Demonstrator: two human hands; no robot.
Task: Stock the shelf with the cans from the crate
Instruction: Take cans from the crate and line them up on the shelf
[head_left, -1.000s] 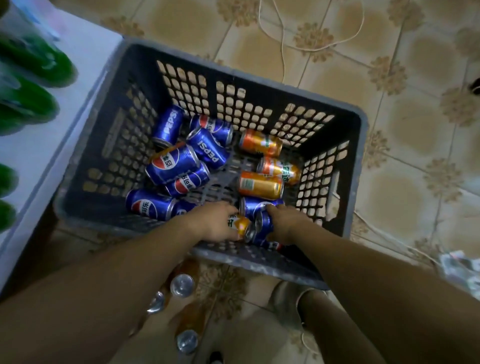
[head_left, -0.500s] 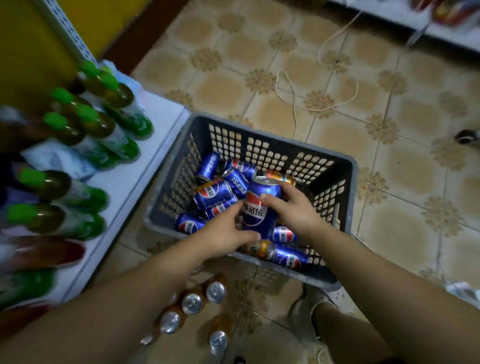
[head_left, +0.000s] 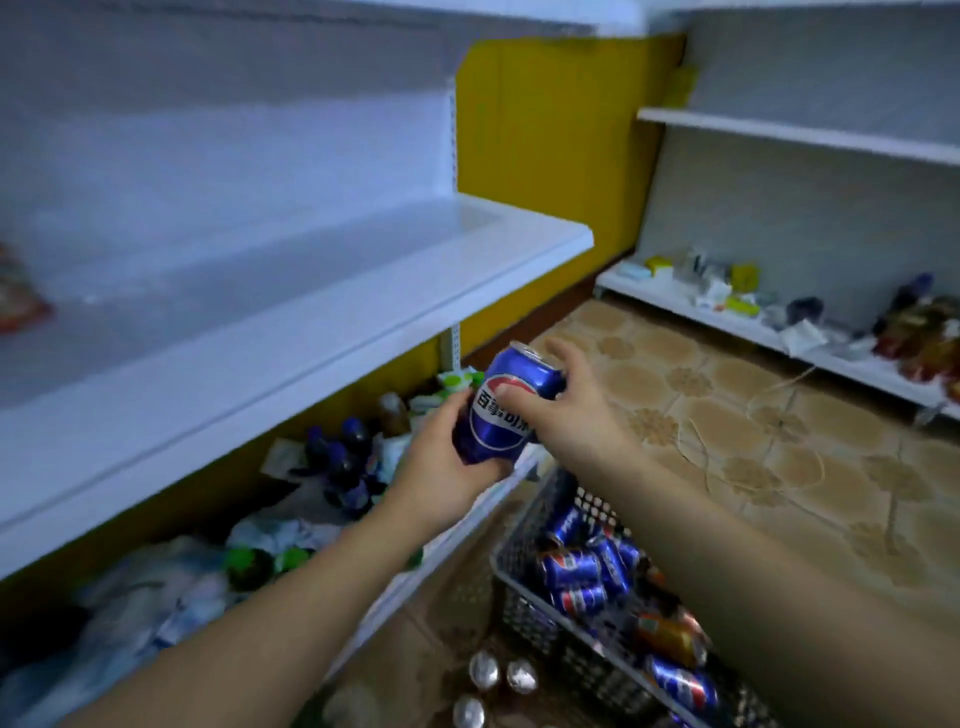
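White shelf (head_left: 311, 291) seen at left, tiled floor (head_left: 727, 415) beyond. Can (head_left: 506, 410) gripped by left hand (head_left: 447, 462) and right hand (head_left: 566, 410) below shelf edge; crate (head_left: 535, 623) set on floor.

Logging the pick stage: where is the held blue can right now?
The blue can is mid-frame in the head view, gripped by the left hand low and the right hand near its top, above the crate, beside the shelf's front edge.

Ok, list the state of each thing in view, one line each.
blue can: tilted, held in the air.
left hand: grips the blue can's lower end.
right hand: holds its upper part.
crate: on the floor, partly filled.
crate cans: lying sideways.
floor cans: standing upright.
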